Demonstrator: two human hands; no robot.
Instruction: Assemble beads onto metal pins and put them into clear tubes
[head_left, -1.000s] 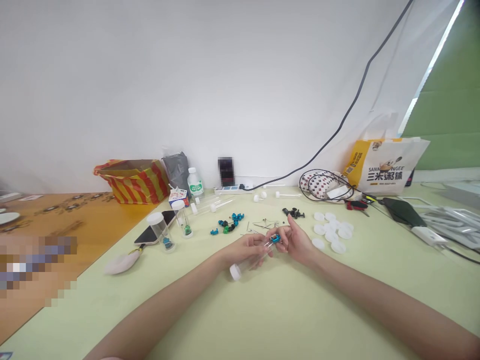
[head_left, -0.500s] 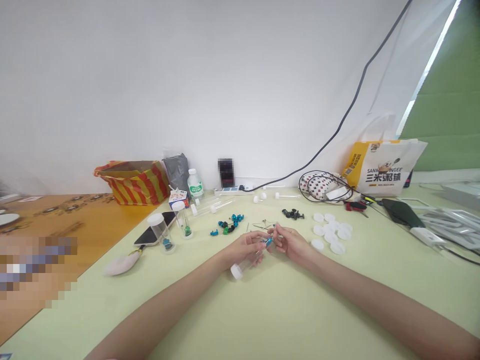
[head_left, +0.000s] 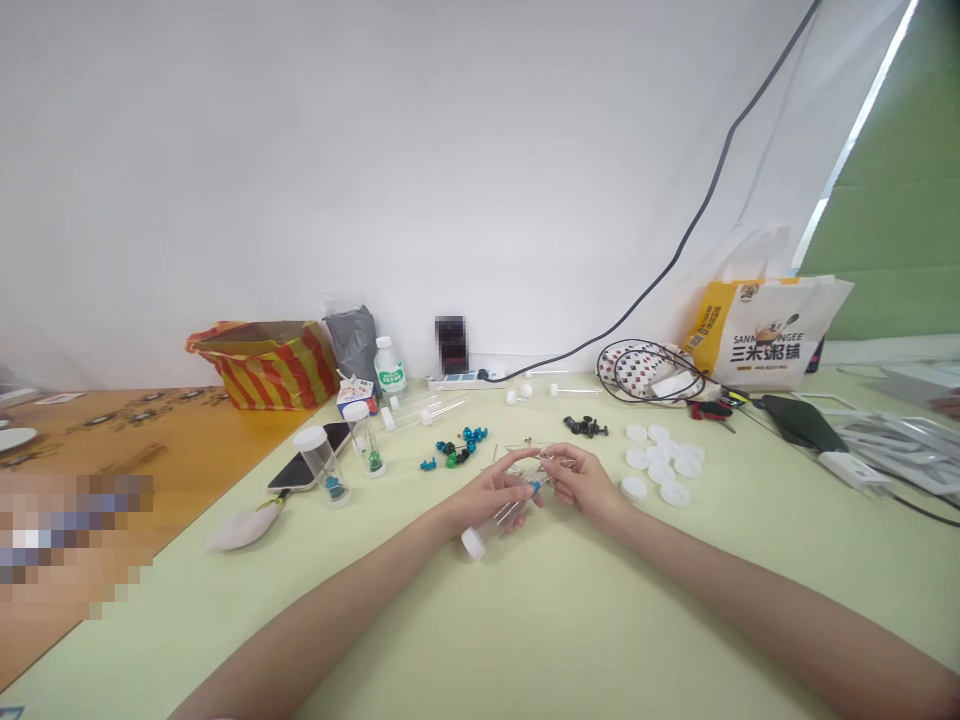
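Note:
My left hand (head_left: pixel 495 495) is wrapped round a clear tube (head_left: pixel 496 522), which lies tilted with its white cap (head_left: pixel 473 543) toward me. A small blue piece (head_left: pixel 535 487) shows at the tube's far end, by my left fingertips. Close beside it, my right hand (head_left: pixel 577 478) pinches thin metal pieces (head_left: pixel 562 461). Blue, green and black small parts (head_left: pixel 462 448) lie beyond my left hand, and black parts (head_left: pixel 586 427) lie behind my right. Several white caps (head_left: pixel 660 461) are spread to the right. Two capped tubes (head_left: pixel 322 468) (head_left: pixel 367 440) stand at the left with coloured parts inside.
A phone (head_left: pixel 309 462) and a pale pouch (head_left: pixel 244 528) lie at the left. Farther back are a striped bag (head_left: pixel 274 370), a bottle (head_left: pixel 390 370) and more tubes (head_left: pixel 442 410). Cables, pliers (head_left: pixel 711 410) and a paper bag (head_left: pixel 772 335) are at the right.
My right fingers have shifted slightly at the tube's far end, and thin metal pieces now show between them. My left hand and the tube have hardly moved.

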